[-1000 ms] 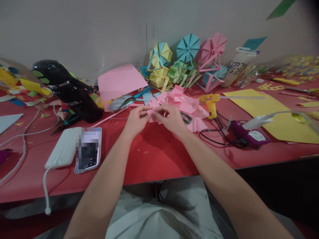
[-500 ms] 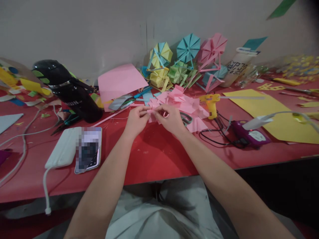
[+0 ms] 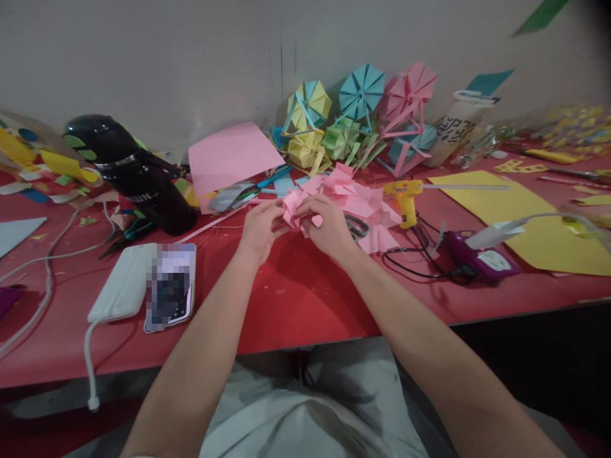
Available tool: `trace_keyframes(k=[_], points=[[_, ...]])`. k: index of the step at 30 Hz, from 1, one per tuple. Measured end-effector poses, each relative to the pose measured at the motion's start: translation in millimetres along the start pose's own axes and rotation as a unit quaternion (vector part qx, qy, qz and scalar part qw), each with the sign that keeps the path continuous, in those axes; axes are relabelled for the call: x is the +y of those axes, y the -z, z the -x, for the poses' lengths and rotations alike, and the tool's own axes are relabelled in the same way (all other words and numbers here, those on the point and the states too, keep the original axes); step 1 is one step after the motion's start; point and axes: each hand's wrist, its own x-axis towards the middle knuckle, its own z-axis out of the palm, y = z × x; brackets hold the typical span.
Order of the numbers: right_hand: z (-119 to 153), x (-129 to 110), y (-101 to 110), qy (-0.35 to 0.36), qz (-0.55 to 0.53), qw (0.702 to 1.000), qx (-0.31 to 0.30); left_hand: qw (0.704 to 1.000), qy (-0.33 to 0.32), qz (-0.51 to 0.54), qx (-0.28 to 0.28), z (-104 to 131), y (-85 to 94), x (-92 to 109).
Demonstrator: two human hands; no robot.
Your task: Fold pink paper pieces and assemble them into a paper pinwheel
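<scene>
Between my two hands is a small piece of folded pink paper, its creases partly covered by fingers. My left hand grips it from the left with thumb and fingers. From the right, my right hand pinches the same piece. Just behind lies a heap of folded pink paper pieces. The dark handle of a pair of scissors shows beside my right hand, its blades hidden under the paper.
A yellow glue gun stands right of the heap, its cord near a purple power adapter. Folded paper wheels lean at the wall. Left are a black bottle, a phone and a white power bank. Yellow sheets lie right.
The folded pink paper has turned up between my fingers and shows more of its faces. My left hand's fingers have spread a little around it. Other things stay in place.
</scene>
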Motion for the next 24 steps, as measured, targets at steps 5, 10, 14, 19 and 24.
trace_keyframes(k=[5, 10, 14, 19, 24], points=[[0.6, 0.5, 4.1, 0.024, -0.018, 0.999, -0.029, 1.0, 0.01, -0.016, 0.006, 0.1, 3.6, 5.9], [0.3, -0.2, 8.2, 0.039, -0.033, 0.998, -0.044, 0.999, 0.045, 0.011, 0.013, -3.1, 10.0, 9.9], [-0.8, -1.6, 7.6, 0.042, -0.042, 0.998, -0.008, 0.997, 0.065, -0.052, -0.003, -2.1, 11.4, 9.5], [-2.0, 3.6, 2.4, -0.068, -0.073, 0.992, 0.074, 0.998, 0.035, -0.056, 0.021, -0.8, 9.6, 6.8], [-4.4, 10.2, -0.8, -0.191, -0.164, 0.966, 0.059, 0.998, 0.011, -0.04, 0.038, -3.4, 10.8, 5.5]])
